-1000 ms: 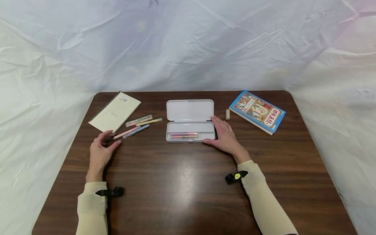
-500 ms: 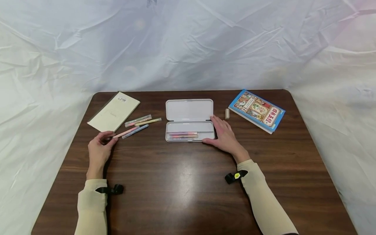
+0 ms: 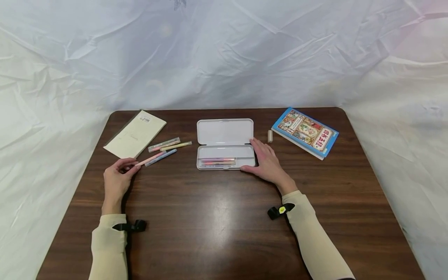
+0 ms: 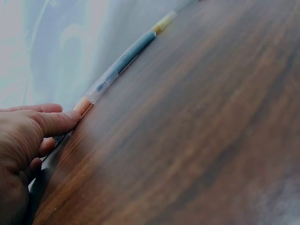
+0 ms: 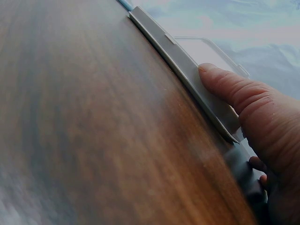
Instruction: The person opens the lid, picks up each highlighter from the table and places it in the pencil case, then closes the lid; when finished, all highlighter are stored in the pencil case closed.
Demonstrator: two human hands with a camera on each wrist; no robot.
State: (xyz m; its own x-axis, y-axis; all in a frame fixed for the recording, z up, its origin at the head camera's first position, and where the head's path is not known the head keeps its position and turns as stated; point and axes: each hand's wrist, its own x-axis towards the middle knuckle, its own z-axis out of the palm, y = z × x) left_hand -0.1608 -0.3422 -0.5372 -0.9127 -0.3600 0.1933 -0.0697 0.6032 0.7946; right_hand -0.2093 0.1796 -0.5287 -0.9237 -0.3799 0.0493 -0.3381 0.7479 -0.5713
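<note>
My left hand pinches the near end of a pink pen between thumb and fingers, at the left of the table. Alongside that pen lies a blue pen; just behind are a yellow pen and a clear-barrelled pen. In the left wrist view the thumb presses on the pink pen's end. A white pencil case stands with its lid up at the centre, several pens in its front compartment. My right hand grips its right end, thumb on the front wall.
A cream notebook lies behind my left hand. To the right of the case are a small whitish cylinder and a blue illustrated book. White cloth hangs behind the brown table.
My left hand's thumb and fingers have closed on the pink pen's near end, which shifted slightly. The right hand stays on the pencil case.
</note>
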